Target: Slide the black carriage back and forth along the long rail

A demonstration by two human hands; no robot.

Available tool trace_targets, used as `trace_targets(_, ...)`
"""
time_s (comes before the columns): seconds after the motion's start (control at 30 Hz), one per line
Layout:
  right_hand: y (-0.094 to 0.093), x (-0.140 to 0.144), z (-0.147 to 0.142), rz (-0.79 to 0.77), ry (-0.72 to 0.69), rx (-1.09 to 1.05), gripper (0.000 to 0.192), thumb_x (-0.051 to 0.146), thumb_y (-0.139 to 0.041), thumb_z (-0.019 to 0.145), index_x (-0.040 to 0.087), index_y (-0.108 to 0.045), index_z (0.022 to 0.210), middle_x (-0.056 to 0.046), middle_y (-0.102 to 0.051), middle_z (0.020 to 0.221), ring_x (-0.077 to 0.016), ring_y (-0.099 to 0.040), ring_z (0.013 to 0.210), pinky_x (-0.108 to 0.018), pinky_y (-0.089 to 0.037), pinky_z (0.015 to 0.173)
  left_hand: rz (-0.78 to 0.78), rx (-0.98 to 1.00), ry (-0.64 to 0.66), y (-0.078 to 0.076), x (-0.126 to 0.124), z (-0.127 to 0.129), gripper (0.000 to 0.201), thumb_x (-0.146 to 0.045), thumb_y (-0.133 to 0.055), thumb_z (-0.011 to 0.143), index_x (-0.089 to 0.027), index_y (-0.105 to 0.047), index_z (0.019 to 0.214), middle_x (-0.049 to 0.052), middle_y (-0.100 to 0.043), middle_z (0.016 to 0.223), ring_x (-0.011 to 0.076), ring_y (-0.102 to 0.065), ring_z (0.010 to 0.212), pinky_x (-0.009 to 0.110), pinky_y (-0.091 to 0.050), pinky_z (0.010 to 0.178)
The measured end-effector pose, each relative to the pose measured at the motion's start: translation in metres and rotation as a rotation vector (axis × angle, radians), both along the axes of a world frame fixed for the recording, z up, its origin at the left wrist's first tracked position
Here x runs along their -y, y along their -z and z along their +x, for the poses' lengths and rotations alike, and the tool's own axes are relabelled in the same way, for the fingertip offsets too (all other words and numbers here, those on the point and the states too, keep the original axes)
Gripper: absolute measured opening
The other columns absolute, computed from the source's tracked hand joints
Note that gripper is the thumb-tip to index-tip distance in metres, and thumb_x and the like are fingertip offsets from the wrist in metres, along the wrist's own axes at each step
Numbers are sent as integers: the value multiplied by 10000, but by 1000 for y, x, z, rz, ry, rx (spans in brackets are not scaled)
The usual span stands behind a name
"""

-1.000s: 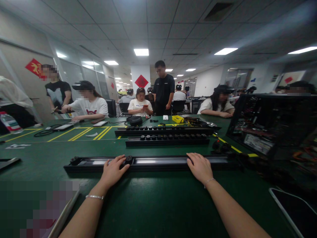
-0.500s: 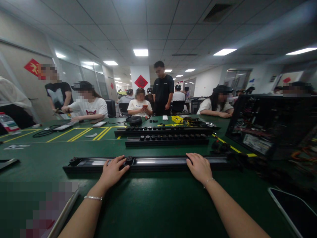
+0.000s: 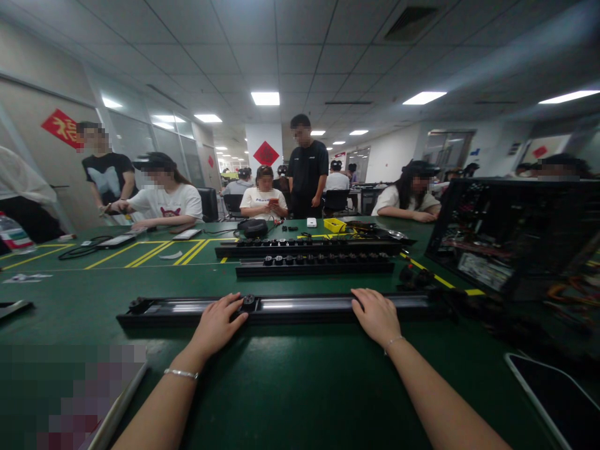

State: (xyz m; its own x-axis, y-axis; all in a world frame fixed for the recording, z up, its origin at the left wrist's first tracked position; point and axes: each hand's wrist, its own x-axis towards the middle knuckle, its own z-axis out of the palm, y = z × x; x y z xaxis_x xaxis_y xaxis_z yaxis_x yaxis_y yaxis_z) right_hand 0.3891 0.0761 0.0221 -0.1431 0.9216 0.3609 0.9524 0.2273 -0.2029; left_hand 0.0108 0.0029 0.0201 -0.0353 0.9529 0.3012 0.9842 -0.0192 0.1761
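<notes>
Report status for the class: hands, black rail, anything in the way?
Left hand on long black rail, beside round black piece. Right hand farther right on it. Dark parts near its right end; two more rails beyond.

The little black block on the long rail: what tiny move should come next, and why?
Perhaps the left hand should nudge the black block gently rightward: that hand is right beside it, and bare rail stretches on towards the right hand.
</notes>
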Motion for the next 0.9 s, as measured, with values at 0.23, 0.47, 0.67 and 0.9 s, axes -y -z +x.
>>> trace_targets(0.23,0,1,-1,8,6,12,433,386,-298,870,261,-548,1201,-20,-549,1256,-204,-408,1196,-390,-306,946,42,39,-12,2,-3,10,443,-473,-447,796,-177,-560,1106,100,-529,1284,232,-433,1221,404,-331,1014)
trace_targets(0.47,-1,3,-2,37,-4,0,422,371,-306,868,248,-564,1179,-18,-562,1240,-199,-421,1183,-382,-301,951,34,18,23,-1,-1,9,388,-474,-443,806,-229,-584,1073,61,-509,1311,227,-418,1232,421,-317,1019)
trace_targets(0.67,-2,2,-1,21,2,11,421,367,-308,866,266,-561,1186,-22,-559,1243,-203,-416,1188,-388,-307,946,11,21,27,-1,-1,9,396,-470,-449,803,-253,-581,1106,49,-492,1330,231,-404,1243,428,-312,1018)
trace_targets(0.9,-3,2,-2,8,4,-1,430,376,-299,868,253,-558,1189,-23,-556,1245,-203,-412,1190,-391,-305,948,-21,-2,21,-3,1,10,425,-485,-436,800,-272,-563,1145,45,-469,1348,244,-380,1260,437,-311,1017)
